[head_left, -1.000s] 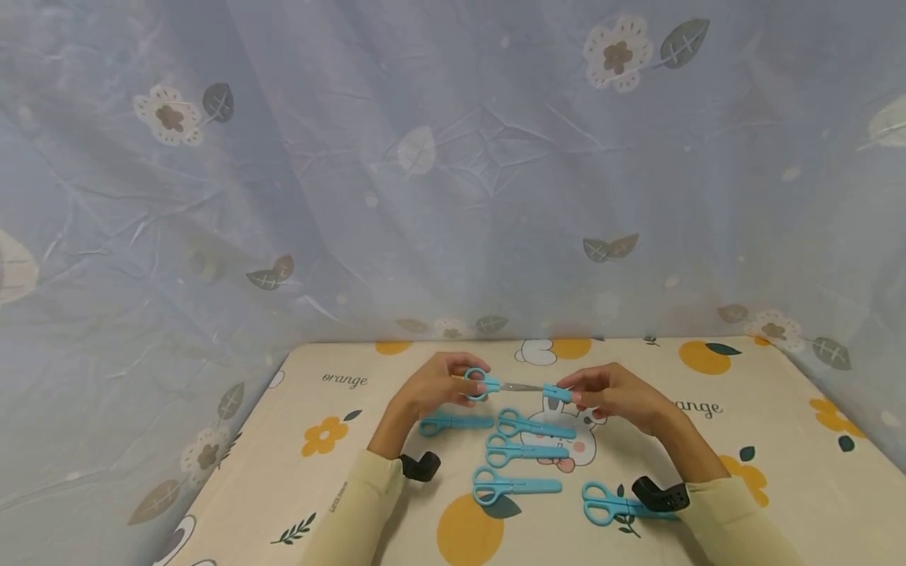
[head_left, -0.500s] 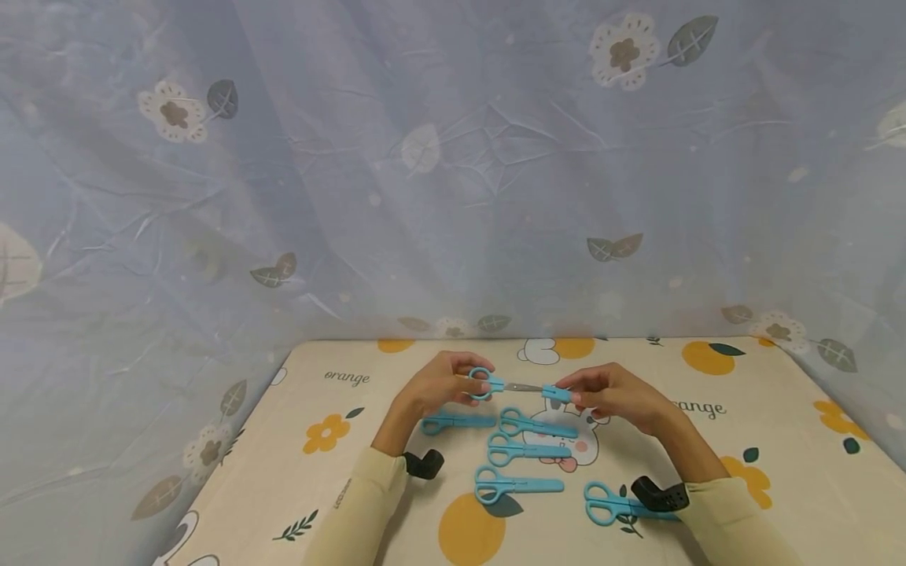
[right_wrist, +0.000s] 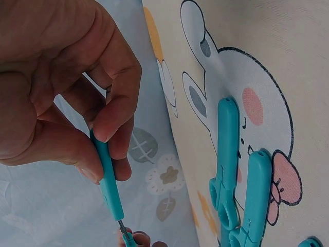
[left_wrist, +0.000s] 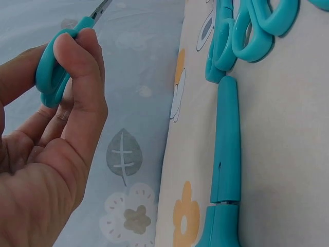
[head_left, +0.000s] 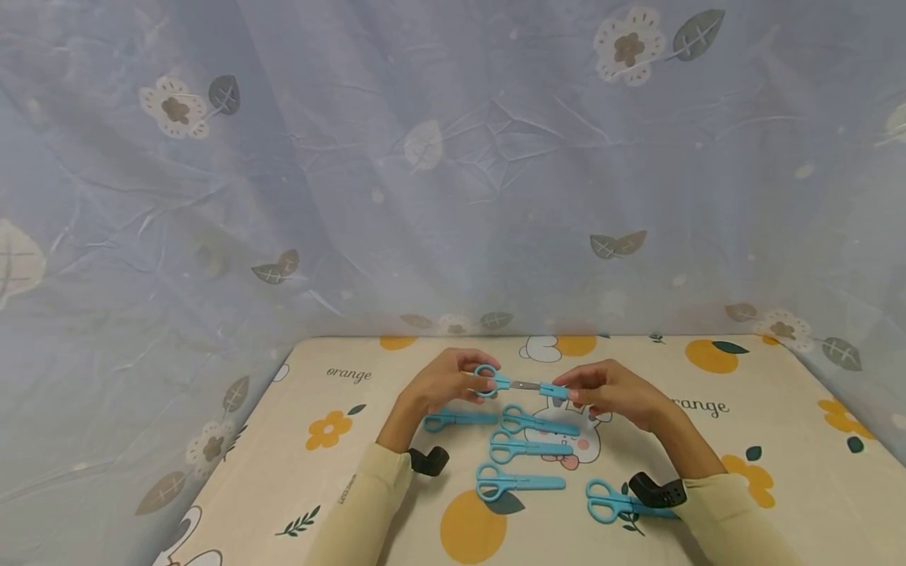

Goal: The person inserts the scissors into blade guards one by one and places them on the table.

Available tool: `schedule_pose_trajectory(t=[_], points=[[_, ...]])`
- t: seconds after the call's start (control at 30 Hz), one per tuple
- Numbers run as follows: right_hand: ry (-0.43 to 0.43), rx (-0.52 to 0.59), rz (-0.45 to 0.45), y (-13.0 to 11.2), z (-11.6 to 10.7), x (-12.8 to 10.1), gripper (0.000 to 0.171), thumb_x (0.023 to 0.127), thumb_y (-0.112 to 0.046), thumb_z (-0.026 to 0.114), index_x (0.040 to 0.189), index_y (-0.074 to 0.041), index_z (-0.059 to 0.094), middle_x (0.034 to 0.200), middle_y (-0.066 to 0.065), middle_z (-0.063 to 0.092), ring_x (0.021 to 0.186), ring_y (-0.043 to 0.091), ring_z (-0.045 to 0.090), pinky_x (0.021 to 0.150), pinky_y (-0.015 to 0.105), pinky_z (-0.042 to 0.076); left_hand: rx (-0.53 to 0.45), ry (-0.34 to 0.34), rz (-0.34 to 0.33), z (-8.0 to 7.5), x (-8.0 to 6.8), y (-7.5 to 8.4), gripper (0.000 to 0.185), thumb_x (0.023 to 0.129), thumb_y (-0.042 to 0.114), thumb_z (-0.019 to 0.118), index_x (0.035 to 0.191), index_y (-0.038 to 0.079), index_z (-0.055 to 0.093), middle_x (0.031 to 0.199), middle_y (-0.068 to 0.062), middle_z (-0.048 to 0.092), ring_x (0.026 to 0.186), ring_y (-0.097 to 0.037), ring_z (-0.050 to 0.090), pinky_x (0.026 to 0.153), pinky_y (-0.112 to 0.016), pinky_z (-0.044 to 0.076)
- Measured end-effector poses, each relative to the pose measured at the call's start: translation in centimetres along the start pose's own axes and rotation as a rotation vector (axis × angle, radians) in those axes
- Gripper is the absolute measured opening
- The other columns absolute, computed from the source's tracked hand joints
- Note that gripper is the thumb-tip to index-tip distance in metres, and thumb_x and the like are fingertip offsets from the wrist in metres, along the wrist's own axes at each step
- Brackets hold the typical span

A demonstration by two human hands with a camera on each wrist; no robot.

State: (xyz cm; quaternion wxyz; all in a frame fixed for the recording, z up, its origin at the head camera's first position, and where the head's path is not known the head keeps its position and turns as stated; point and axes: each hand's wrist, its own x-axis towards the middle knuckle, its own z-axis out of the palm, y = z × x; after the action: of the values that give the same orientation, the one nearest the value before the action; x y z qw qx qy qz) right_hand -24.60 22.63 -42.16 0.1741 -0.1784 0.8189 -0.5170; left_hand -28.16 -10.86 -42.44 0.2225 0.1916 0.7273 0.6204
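Note:
My left hand (head_left: 451,380) grips the blue handle loops of a pair of scissors (head_left: 488,382) above the table. Its metal blades (head_left: 524,385) run partly into a blue sheath (head_left: 554,391), which my right hand (head_left: 617,391) pinches by the far end between thumb and fingers. In the right wrist view, a short stretch of blade shows between the sheath (right_wrist: 107,177) and the handles. Below my hands lie several sheathed blue scissors: one pair (head_left: 460,420) near my left hand, and a stack of pairs (head_left: 539,422) in the middle.
Another sheathed pair (head_left: 524,482) lies nearer the front. One more (head_left: 605,501) is partly hidden under the right wrist's black camera (head_left: 658,491). A patterned cloth (head_left: 333,503) covers the table, and a grey-blue curtain (head_left: 453,173) hangs behind it.
The scissors in my left hand have moved right, toward the sheath in my right hand. Less of the blade is bare now than one second ago.

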Motion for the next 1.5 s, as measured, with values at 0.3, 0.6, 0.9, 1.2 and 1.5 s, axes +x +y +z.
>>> schedule_pose_trajectory(t=[0.3, 0.6, 0.9, 1.2, 1.5], points=[[0.001, -0.008, 0.001, -0.1, 0.2, 0.3, 0.036, 0.104, -0.017, 0.071, 0.136, 0.000, 0.071, 0.108, 0.016, 0.070, 0.091, 0.024, 0.061, 0.072, 0.032, 0.057, -0.017, -0.016, 0.001, 0.2, 0.2, 0.1, 0.039, 0.100, 0.001, 0.071, 0.138, -0.005, 0.064, 0.097, -0.003, 0.068, 0.094, -0.020, 0.079, 0.078, -0.033, 0.068], [-0.011, 0.002, -0.020, 0.0, 0.4, 0.4, 0.036, 0.103, -0.017, 0.072, 0.134, 0.002, 0.071, 0.103, 0.014, 0.070, 0.087, 0.025, 0.061, 0.069, 0.030, 0.057, -0.019, -0.015, -0.004, 0.5, 0.4, -0.1, 0.039, 0.100, 0.001, 0.072, 0.137, -0.006, 0.064, 0.098, -0.003, 0.067, 0.095, -0.021, 0.079, 0.079, -0.034, 0.068], [-0.018, -0.002, -0.023, 0.1, 1.0, 0.5, 0.033, 0.103, -0.014, 0.071, 0.133, 0.000, 0.072, 0.102, 0.014, 0.071, 0.085, 0.025, 0.060, 0.068, 0.031, 0.058, -0.029, -0.023, 0.001, 0.9, 0.2, -0.3, 0.035, 0.099, -0.001, 0.071, 0.133, -0.004, 0.067, 0.099, -0.004, 0.066, 0.093, -0.020, 0.078, 0.077, -0.033, 0.068], [-0.011, -0.013, -0.021, 0.0, 1.3, 0.8, 0.032, 0.103, -0.012, 0.071, 0.132, 0.000, 0.073, 0.102, 0.016, 0.071, 0.082, 0.019, 0.058, 0.066, 0.031, 0.056, -0.024, -0.033, 0.018, 1.2, 0.3, -0.3, 0.038, 0.098, -0.001, 0.072, 0.135, -0.008, 0.065, 0.099, -0.005, 0.067, 0.093, -0.023, 0.079, 0.078, -0.036, 0.069], [0.030, -0.040, -0.035, -0.3, 1.4, 0.8, 0.028, 0.101, -0.008, 0.071, 0.128, 0.001, 0.075, 0.092, 0.011, 0.069, 0.080, 0.021, 0.057, 0.062, 0.030, 0.054, 0.069, 0.000, 0.036, 1.5, 0.5, -0.3, 0.034, 0.096, 0.002, 0.077, 0.129, 0.002, 0.072, 0.103, -0.006, 0.071, 0.090, -0.021, 0.080, 0.081, -0.045, 0.070]])
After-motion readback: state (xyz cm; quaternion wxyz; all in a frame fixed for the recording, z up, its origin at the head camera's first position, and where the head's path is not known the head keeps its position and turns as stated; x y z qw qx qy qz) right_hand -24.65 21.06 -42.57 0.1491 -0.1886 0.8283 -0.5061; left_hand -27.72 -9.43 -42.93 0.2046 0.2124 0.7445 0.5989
